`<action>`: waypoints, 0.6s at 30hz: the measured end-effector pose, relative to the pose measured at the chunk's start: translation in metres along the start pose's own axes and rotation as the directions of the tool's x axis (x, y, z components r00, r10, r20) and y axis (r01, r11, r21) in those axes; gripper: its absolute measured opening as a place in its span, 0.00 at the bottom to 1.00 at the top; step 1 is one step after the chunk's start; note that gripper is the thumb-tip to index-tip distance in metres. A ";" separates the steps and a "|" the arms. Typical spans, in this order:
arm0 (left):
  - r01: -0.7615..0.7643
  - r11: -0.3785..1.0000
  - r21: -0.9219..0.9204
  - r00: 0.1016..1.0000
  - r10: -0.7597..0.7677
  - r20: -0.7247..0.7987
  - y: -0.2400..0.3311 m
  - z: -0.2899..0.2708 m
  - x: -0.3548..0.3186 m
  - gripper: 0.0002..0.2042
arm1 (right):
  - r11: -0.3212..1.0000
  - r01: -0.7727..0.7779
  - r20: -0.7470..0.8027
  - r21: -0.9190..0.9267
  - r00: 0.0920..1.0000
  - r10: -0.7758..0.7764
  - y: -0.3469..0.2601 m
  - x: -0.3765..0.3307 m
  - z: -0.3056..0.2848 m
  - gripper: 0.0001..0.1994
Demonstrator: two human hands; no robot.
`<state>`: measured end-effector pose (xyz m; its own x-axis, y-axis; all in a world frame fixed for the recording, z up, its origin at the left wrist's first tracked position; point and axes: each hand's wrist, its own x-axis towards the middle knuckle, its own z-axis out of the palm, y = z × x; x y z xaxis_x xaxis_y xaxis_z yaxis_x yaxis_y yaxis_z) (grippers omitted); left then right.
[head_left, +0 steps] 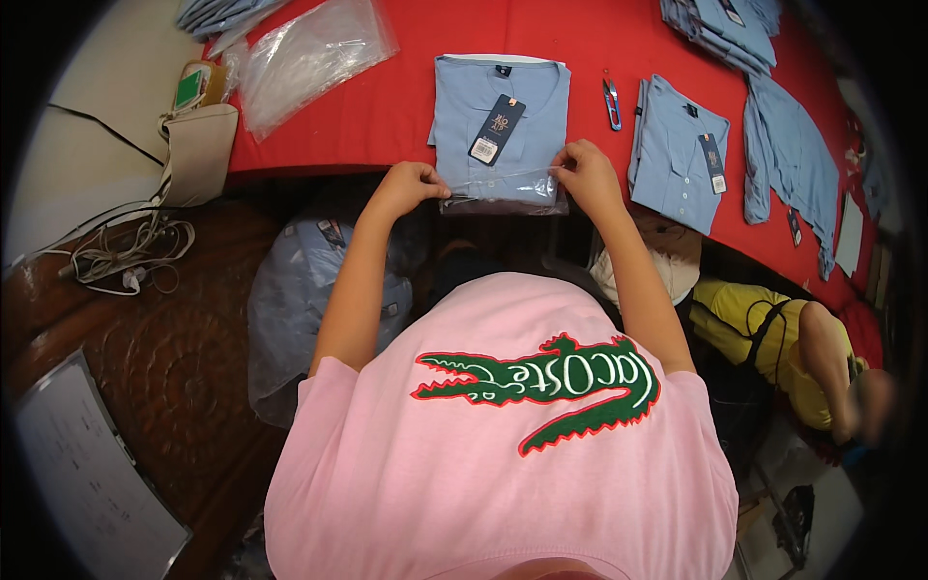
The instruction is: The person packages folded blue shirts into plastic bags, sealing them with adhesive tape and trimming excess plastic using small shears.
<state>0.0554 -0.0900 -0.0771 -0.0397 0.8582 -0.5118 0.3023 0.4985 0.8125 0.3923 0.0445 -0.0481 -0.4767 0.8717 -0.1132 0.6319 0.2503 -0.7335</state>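
Note:
A folded light-blue shirt with a dark hang tag lies on the red-covered table in front of me. A clear plastic bag covers its near end, and the bag's mouth runs across the shirt. My left hand pinches the left corner of that mouth. At the right corner, my right hand pinches the bag's edge too. The rest of the shirt lies outside the plastic.
Flat clear bags lie at the far left. Blue-handled thread snips and another folded shirt lie to the right, near a shirt stack. A filled plastic sack stands below the table. Someone in yellow is at the right.

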 end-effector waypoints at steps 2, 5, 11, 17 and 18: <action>0.024 0.976 0.215 0.999 -0.028 0.015 0.002 -0.006 -0.007 0.06 | 0.993 0.061 0.002 -0.105 0.998 -0.061 -0.020 -0.004 -0.001 0.05; 0.036 0.820 0.572 0.999 -0.010 -0.048 0.010 -0.007 -0.012 0.02 | 0.977 0.122 0.042 -0.177 0.992 -0.116 -0.038 -0.011 0.007 0.04; 0.065 0.487 0.871 0.896 0.356 -0.267 0.015 0.005 -0.003 0.06 | 0.985 0.109 0.027 -0.132 0.994 -0.107 -0.039 -0.020 0.020 0.07; -0.037 0.660 0.751 0.857 0.407 -0.315 0.042 0.009 -0.011 0.07 | 1.000 -0.003 -0.026 0.031 1.000 0.004 -0.037 -0.033 0.006 0.07; -0.031 0.692 0.721 0.870 0.374 -0.322 0.049 0.009 -0.012 0.06 | 0.998 -0.012 -0.037 0.061 0.999 0.014 -0.033 -0.035 0.005 0.07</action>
<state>0.0787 -0.0775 -0.0335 -0.2278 0.9724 -0.0511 0.8974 0.2300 0.3764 0.3853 0.0033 -0.0231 -0.4448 0.8901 -0.0992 0.5991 0.2134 -0.7717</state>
